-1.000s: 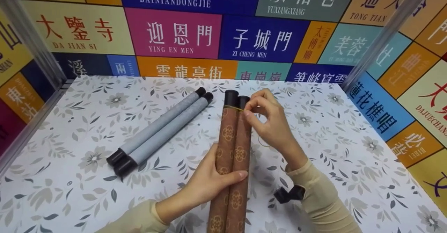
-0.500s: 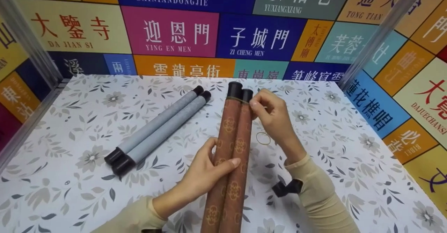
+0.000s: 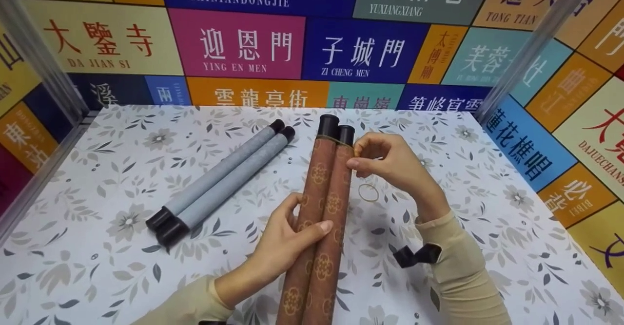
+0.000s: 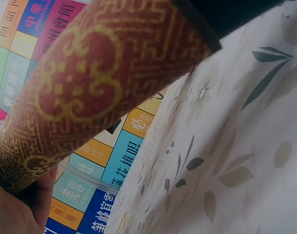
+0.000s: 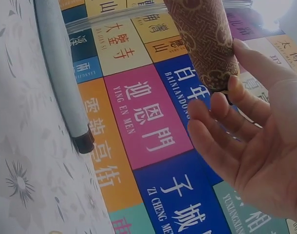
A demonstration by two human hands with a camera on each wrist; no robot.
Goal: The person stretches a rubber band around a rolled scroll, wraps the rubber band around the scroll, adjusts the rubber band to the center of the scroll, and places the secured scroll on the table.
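Note:
Two brown patterned scrolls (image 3: 319, 208) with black end knobs lie side by side, tilted, in my left hand (image 3: 285, 237), its thumb across their front. A thin yellow rubber band (image 3: 336, 141) runs round both near their upper ends, just below the knobs. At the right scroll's edge my right hand (image 3: 390, 166) pinches the band with thumb and forefinger. In the right wrist view, the thumb touches the scroll (image 5: 209, 44) and the other fingers are bent loosely. The left wrist view shows the scroll (image 4: 85, 78) close up, with part of the left hand (image 4: 22, 209) under it.
Two pale blue-grey scrolls (image 3: 224, 181) with black knobs lie together on the left of the flower-patterned table (image 3: 97, 266). A loose rubber band (image 3: 368, 193) is on the cloth beside the brown scrolls. Colourful lettered panels (image 3: 239, 47) stand behind.
The brown scrolls have risen slightly and tilted a little more. My right hand went up with them, then down and to the right at the band. The loose band on the table shows more fully.

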